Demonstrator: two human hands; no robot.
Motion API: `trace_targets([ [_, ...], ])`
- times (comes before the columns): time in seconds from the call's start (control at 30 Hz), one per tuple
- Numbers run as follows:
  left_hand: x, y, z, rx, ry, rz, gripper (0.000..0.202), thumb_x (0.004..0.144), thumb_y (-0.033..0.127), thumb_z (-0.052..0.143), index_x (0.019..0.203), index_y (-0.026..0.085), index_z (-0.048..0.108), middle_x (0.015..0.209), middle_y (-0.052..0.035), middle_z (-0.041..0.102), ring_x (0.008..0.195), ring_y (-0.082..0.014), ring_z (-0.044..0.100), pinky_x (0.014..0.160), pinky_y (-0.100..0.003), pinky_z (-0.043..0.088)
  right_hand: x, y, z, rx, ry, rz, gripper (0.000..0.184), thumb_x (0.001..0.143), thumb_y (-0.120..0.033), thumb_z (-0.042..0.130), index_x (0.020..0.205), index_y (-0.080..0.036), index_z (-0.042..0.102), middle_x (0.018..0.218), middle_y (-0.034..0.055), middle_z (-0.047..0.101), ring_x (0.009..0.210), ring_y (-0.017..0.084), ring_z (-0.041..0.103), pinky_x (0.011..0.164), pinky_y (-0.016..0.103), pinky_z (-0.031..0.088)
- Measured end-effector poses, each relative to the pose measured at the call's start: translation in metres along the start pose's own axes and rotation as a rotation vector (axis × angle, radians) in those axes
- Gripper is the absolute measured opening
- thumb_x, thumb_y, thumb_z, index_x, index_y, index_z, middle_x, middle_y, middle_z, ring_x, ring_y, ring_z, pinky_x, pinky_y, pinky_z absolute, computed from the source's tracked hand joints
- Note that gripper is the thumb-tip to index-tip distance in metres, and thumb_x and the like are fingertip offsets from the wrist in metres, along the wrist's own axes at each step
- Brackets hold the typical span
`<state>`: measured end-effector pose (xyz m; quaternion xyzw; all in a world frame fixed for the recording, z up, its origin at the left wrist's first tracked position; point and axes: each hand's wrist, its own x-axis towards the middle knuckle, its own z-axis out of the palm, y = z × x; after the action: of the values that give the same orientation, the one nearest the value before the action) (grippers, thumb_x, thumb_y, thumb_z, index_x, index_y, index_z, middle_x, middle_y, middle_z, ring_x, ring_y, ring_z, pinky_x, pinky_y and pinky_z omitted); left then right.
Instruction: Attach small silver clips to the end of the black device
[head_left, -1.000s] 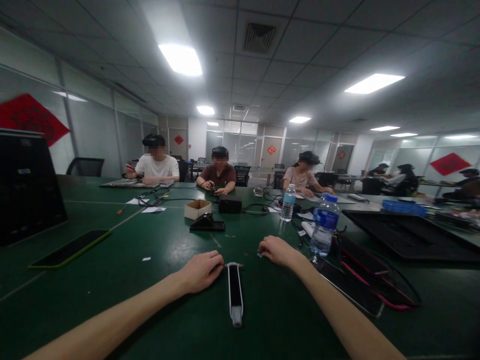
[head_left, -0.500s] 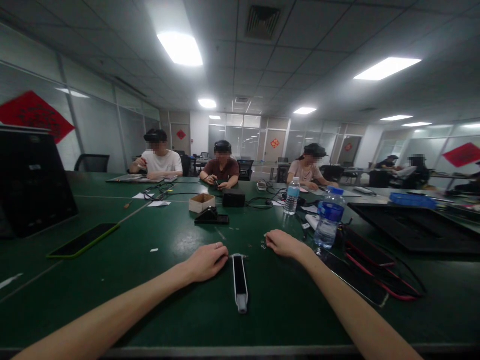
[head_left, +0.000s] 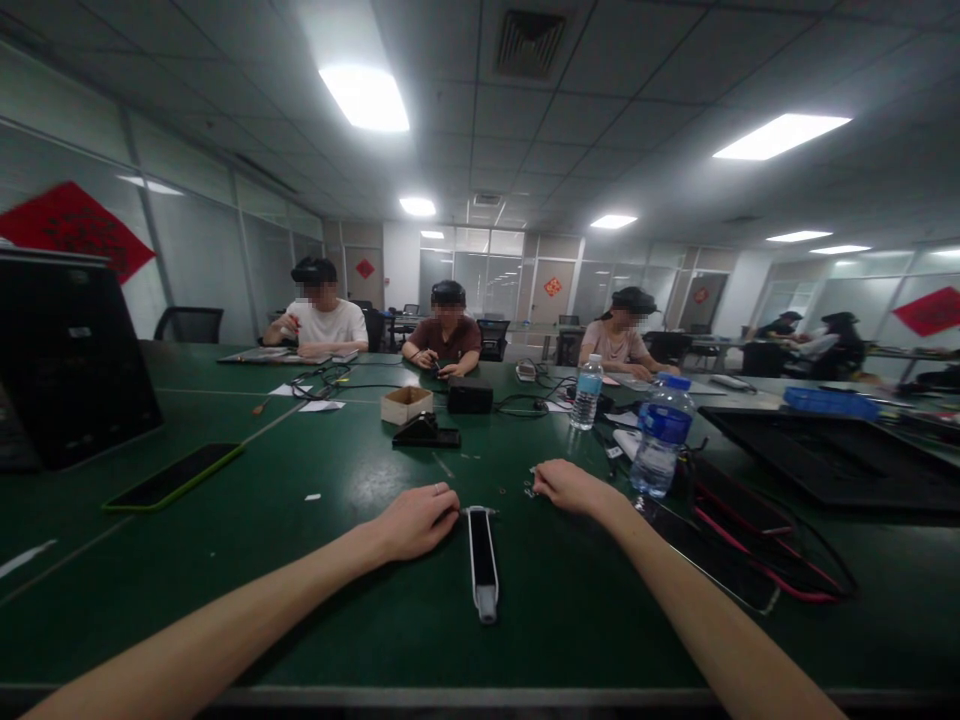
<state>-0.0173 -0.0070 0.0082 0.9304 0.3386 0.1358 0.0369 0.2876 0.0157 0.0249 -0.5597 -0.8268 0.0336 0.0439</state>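
My left hand [head_left: 416, 520] rests on the green table [head_left: 300, 560], fingers curled, just left of the top end of a long black-and-white device [head_left: 482, 561] that lies lengthwise toward me. A ring shows on one finger. My right hand [head_left: 568, 486] lies farther out to the right, fingers bent down, its tips at some tiny metal bits [head_left: 529, 490] on the table. What those fingers pinch, if anything, is too small to see.
A water bottle [head_left: 661, 437] stands right of my right hand, a second bottle [head_left: 586, 392] behind it. Black and red flat devices with cables [head_left: 750, 520] lie right. A green-edged phone [head_left: 174, 476] and dark panel [head_left: 67, 360] sit left. Cardboard box [head_left: 405, 404] and three people sit across.
The view tilted down slightly, so the table edge now shows. Both hands stay near the same spots; the right hand shifted a little outward.
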Motion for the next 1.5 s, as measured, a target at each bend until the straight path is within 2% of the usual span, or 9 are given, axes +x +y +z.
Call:
trace_targets([
  [0.2,0.002,0.004,-0.001,0.045,-0.013,-0.022,0.016,0.094,0.025,0.044,0.101,0.02,0.057,0.097,-0.0042,0.061,0.084,-0.0181,0.06,0.071,-0.028,0.046,0.0,-0.004,-0.003,0.042,0.084,-0.031,0.013,0.091,-0.023,0.054,0.089,-0.015,0.064,0.093,0.0095,0.067,0.085,0.02,0.061,0.07,0.025,0.04],
  [0.43,0.0,0.004,-0.003,0.021,0.003,-0.036,0.015,0.089,0.024,0.049,0.102,0.02,0.056,0.099,-0.0043,0.061,0.084,-0.0187,0.06,0.072,-0.029,0.047,-0.002,-0.032,0.001,0.192,0.252,-0.203,0.009,0.091,-0.018,0.053,0.091,-0.016,0.062,0.092,0.0072,0.064,0.084,0.018,0.058,0.076,0.029,0.045],
  [0.53,-0.001,0.004,-0.002,0.005,0.084,-0.048,0.017,0.087,0.022,0.05,0.103,0.019,0.054,0.1,-0.0051,0.06,0.085,-0.0194,0.059,0.075,-0.031,0.047,-0.005,-0.051,0.005,0.216,0.313,-0.327,0.01,0.093,-0.016,0.05,0.095,-0.015,0.061,0.094,0.0079,0.063,0.088,0.018,0.057,0.079,0.03,0.047],
  [0.63,0.0,0.005,0.001,-0.076,0.195,-0.027,0.015,0.09,0.023,0.046,0.103,0.018,0.052,0.099,-0.0051,0.059,0.082,-0.0177,0.058,0.075,-0.03,0.047,-0.008,-0.071,0.008,0.121,0.392,-0.516,0.012,0.093,-0.012,0.048,0.096,-0.015,0.059,0.093,0.0092,0.063,0.09,0.02,0.056,0.08,0.032,0.047],
  [0.77,0.001,0.008,0.002,-0.224,0.235,0.033,0.012,0.092,0.026,0.046,0.098,0.018,0.053,0.092,-0.0035,0.059,0.076,-0.0155,0.056,0.071,-0.028,0.046,-0.011,-0.092,0.012,0.033,0.486,-0.654,0.012,0.094,-0.014,0.047,0.095,-0.016,0.059,0.092,0.0098,0.063,0.087,0.021,0.054,0.078,0.033,0.046],
  [1.03,0.0,0.014,-0.007,-0.5,0.219,-0.004,0.017,0.089,0.032,0.053,0.094,0.017,0.059,0.089,-0.0022,0.062,0.078,-0.0152,0.058,0.069,-0.026,0.048,-0.01,-0.092,0.022,0.174,0.576,-0.68,0.014,0.096,-0.019,0.047,0.094,-0.018,0.061,0.094,0.0089,0.064,0.087,0.019,0.056,0.077,0.032,0.047],
  [1.23,0.002,0.008,-0.002,-0.358,0.219,0.007,0.015,0.087,0.031,0.056,0.093,0.017,0.06,0.082,-0.0008,0.06,0.072,-0.0139,0.056,0.066,-0.024,0.047,-0.006,-0.088,0.025,0.164,0.576,-0.675,0.011,0.095,-0.021,0.051,0.092,-0.017,0.061,0.091,0.0075,0.066,0.085,0.018,0.057,0.077,0.032,0.045],
  [1.33,0.003,0.001,-0.003,-0.257,0.196,0.061,0.016,0.086,0.023,0.055,0.1,0.017,0.061,0.09,-0.0029,0.061,0.077,-0.0146,0.057,0.072,-0.025,0.047,-0.004,-0.079,0.021,0.15,0.562,-0.608,0.007,0.092,-0.021,0.056,0.092,-0.016,0.062,0.091,0.0076,0.066,0.086,0.019,0.057,0.078,0.033,0.045],
  [1.5,0.002,-0.007,-0.007,-0.184,0.105,0.071,0.017,0.087,0.02,0.052,0.098,0.017,0.065,0.098,-0.0056,0.061,0.082,-0.0154,0.059,0.074,-0.025,0.048,-0.004,-0.057,0.012,0.171,0.402,-0.48,0.007,0.087,-0.017,0.057,0.088,-0.016,0.064,0.089,0.0065,0.065,0.084,0.018,0.058,0.078,0.031,0.046],
])
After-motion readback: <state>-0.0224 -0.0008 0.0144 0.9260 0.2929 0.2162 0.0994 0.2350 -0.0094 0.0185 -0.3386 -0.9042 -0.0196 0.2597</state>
